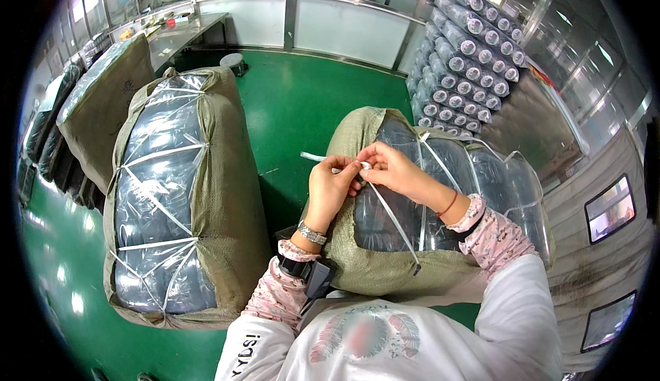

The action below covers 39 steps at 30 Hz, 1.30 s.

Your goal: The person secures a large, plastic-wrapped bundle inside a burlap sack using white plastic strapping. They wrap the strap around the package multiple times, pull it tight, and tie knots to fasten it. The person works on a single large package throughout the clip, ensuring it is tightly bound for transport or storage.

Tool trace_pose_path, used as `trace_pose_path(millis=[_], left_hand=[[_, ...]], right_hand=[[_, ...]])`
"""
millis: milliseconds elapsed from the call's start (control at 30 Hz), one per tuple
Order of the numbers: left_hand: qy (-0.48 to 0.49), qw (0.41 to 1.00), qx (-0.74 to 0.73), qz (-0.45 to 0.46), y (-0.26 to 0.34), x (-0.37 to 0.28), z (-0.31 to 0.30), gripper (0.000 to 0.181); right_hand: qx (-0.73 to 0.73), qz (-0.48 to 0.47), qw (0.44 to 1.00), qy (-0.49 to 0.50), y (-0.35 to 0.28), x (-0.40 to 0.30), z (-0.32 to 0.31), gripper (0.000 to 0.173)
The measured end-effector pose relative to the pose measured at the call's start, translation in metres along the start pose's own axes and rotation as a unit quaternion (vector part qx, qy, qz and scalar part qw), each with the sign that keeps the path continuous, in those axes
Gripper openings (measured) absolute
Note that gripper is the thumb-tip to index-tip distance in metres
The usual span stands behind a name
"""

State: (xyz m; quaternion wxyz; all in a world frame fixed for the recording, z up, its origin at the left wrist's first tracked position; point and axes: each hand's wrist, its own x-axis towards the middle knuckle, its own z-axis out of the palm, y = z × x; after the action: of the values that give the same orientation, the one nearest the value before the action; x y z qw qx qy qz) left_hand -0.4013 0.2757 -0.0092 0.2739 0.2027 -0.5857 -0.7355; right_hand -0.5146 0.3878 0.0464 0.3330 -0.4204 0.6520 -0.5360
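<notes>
Both hands meet over the near left corner of a woven-sack bale (412, 273), whose open face shows dark goods under clear plastic film (386, 221). My left hand (332, 180) pinches a white plastic strap (388, 207) close to the sack's edge; a loose end sticks out to the left. Against it, my right hand (394, 167) grips a small loop of the same strap between thumb and fingers. From the fingers the strap runs taut down to a dark-tipped point on the sack's lower edge. More straps cross the film to the right.
A second bale (232, 216), laced with white straps, stands on the green floor at left. Behind it are another wrapped bale (108, 108), a work table (185, 33) and a stool (233, 62). Film-wrapped rolls (464, 66) are stacked at back right, beside a fabric curtain (582, 226) with windows.
</notes>
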Motion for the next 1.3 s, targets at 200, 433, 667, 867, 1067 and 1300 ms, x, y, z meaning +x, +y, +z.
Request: trace_pose_path(millis=[200,433,667,867,1067,1300], left_hand=[[0.004,1.0,0.024,0.001,0.0,0.009,0.007,0.016],[-0.007,0.997,0.077,0.006,-0.001,0.016,0.011,0.018],[-0.025,0.987,0.152,0.053,0.004,0.014,0.016,0.019],[-0.013,0.966,0.23,0.117,-0.02,0.028,0.013,0.03],[-0.107,0.967,0.227,0.042,0.028,0.028,0.014,0.022],[-0.02,0.947,0.218,0.237,0.07,0.088,0.041,0.016]], right_hand=[[-0.39,-0.261,0.874,0.123,0.014,0.003,-0.01,0.009],[0.156,0.1,0.969,0.163,0.017,0.019,-0.025,0.017],[0.215,0.131,0.957,0.143,0.028,0.076,-0.049,0.026],[0.155,0.052,0.986,0.035,0.041,0.133,-0.02,0.027],[0.107,0.152,0.982,-0.016,-0.014,0.077,-0.072,0.019],[0.237,0.096,0.958,-0.132,0.016,0.025,-0.096,0.028]])
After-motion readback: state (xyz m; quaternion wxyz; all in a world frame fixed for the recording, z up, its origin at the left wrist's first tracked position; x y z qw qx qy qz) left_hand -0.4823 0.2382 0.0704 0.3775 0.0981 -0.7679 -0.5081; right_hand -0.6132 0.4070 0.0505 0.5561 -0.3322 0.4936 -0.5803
